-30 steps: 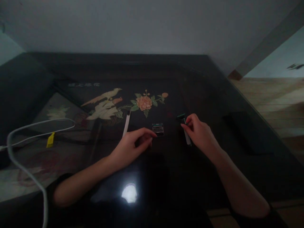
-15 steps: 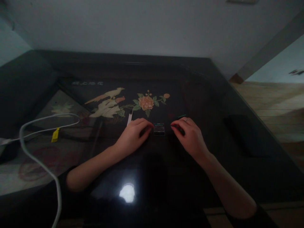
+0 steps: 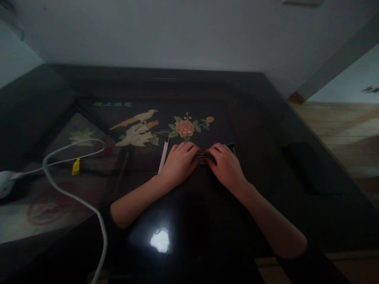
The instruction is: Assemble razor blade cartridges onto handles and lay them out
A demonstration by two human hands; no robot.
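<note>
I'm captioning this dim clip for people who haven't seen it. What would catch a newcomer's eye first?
Probably the two hands meeting at the middle of the dark glossy table: the left hand and right hand close in on a small object, mostly hidden between the fingertips. Just beyond them glows a painted bird and flower inlay, and a white cable loops across the left side.

1. The 2 hands meet near the middle of the table (image 3: 266, 118): left hand (image 3: 179, 164) just left of right hand (image 3: 225, 167).
2. Between their fingertips lies a small flat piece (image 3: 201, 156), mostly hidden, so I cannot tell what it is.
3. A strip (image 3: 163, 156) lies just left of the left hand.
4. A cable (image 3: 74, 189) loops far left, a tag (image 3: 76, 167) beside it.
5. The flower inlay (image 3: 184, 128) sits just behind the hands.
</note>
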